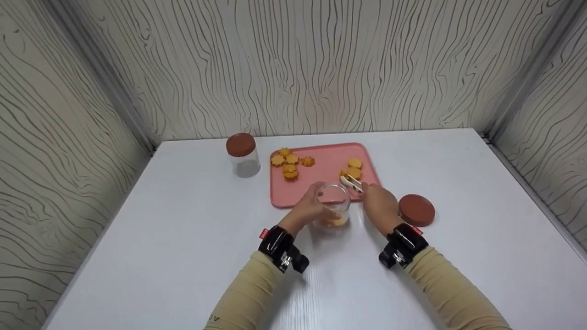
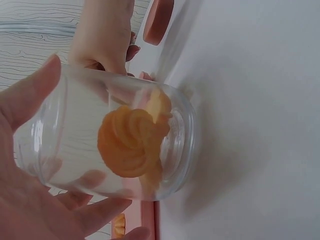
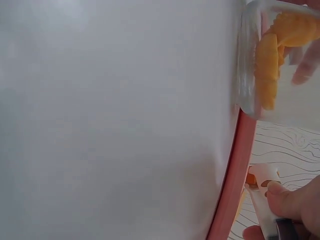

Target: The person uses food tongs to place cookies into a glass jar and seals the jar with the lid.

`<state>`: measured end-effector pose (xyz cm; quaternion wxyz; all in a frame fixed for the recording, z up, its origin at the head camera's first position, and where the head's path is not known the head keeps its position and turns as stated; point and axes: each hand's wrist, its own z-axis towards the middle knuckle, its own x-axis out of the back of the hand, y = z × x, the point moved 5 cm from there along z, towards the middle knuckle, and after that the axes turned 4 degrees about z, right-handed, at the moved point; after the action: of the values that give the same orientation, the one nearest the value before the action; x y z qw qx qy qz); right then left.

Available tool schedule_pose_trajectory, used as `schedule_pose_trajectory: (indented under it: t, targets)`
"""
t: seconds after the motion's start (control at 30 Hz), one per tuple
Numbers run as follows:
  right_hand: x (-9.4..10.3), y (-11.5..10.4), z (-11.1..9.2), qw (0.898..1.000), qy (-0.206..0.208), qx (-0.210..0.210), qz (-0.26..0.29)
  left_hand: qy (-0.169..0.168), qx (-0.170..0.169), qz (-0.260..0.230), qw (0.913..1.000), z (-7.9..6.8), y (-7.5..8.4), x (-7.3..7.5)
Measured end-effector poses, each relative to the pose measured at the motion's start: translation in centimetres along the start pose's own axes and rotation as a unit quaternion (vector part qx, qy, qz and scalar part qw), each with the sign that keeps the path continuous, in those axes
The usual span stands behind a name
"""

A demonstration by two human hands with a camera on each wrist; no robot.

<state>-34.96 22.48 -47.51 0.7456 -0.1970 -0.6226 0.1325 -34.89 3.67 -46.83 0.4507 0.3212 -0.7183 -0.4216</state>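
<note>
My left hand (image 1: 308, 207) curls round a clear jar (image 2: 85, 145) that stands without a lid near the pink tray's front edge. Several orange swirl-shaped cookies (image 2: 129, 140) lie at the jar's bottom. In my right hand (image 1: 379, 205) is a pair of white tongs (image 1: 352, 183), thumb pressed along one arm. The tongs' tips reach over the right part of the pink tray (image 1: 321, 160), right at a small group of cookies (image 1: 354, 172). In the right wrist view, a bit of orange shows between the tong tips (image 3: 260, 175).
More cookies (image 1: 290, 159) sit at the tray's left side. A second jar (image 1: 246, 166) with a brown lid (image 1: 240, 145) stands left of the tray. A loose brown lid (image 1: 416, 210) lies right of my right hand. Patterned panels (image 1: 321, 68) enclose the white table (image 1: 183, 220).
</note>
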Motion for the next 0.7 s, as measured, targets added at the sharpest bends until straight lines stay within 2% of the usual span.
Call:
schedule_pose_trajectory:
  t: [0.13,0.2,0.3,0.37,0.47,0.6,0.7]
  targets:
    - [0.6,0.5,-0.5,0.999,-0.019,-0.028,0.006,-0.004,-0.007,-0.006,1.0000,0.1,0.0,0.0]
    - [1.0,0.5,-0.9,1.000,-0.021,-0.015,-0.011,-0.005,-0.008,-0.006,0.9999,0.1,0.0,0.0]
    - [2.0,0.2,-1.7,0.999,-0.002,0.028,-0.041,-0.003,-0.001,-0.007,1.0000,0.1,0.1,0.0]
    - [2.7,-0.1,-2.4,0.996,0.025,0.064,-0.051,-0.002,-0.001,-0.005,1.0000,0.2,0.0,-0.1]
    - [3.7,-0.5,-3.5,0.991,0.077,0.105,-0.036,-0.003,0.000,-0.001,1.0000,0.2,0.0,0.0]
    - [4.9,-1.0,-5.2,0.975,0.145,0.169,-0.020,-0.002,0.007,0.016,0.9998,0.1,-0.1,0.0]
    - [5.7,-1.6,-6.4,0.962,0.179,0.204,-0.008,0.000,0.014,0.024,0.9996,0.0,-0.2,0.0]
